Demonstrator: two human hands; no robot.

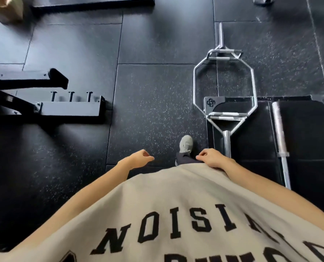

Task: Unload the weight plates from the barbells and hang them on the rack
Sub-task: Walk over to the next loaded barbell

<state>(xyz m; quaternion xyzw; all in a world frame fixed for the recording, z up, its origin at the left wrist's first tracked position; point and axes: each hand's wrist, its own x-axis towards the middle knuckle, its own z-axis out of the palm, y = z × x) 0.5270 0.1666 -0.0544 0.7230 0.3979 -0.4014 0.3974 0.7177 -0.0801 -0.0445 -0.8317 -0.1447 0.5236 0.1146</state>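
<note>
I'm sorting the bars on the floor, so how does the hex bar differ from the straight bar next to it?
The hex bar has an open hexagonal frame with handles inside; the straight bar is a single shaft. The hex bar lies partly on the speckled floor and partly on the black mat, while the straight bar, as far as it shows, lies on the mat. Both are chrome, lie roughly parallel, and show no plates.

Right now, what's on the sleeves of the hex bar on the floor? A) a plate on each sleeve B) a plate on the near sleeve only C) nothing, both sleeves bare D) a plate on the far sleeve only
C: the hex bar lies on the floor with both chrome sleeves bare, no plates on either, and both hands, left and right, hold nothing.
</note>
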